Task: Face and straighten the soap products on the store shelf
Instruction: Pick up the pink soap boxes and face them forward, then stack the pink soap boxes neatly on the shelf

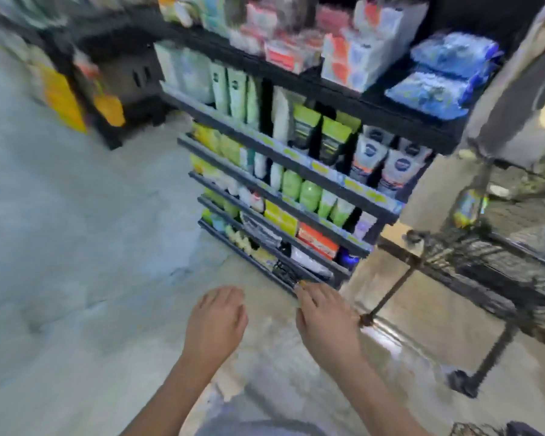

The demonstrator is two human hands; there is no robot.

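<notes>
Soap products (309, 195) fill the tiered black shelf (252, 135), from pale tubes (233, 89) at the left to white tubes (390, 162) and blue packs (444, 73) at the right. Most rows look upright and forward-facing, though blur hides detail. The lowest tiers seem jumbled, so I judge the work there unfinished. The left hand (216, 316) hovers low above the floor (76, 247), fingers loosely curled, holding nothing. The right hand (324, 316), fingers extended and empty, reaches the bottom tier's edge; whether it touches, I cannot tell.
</notes>
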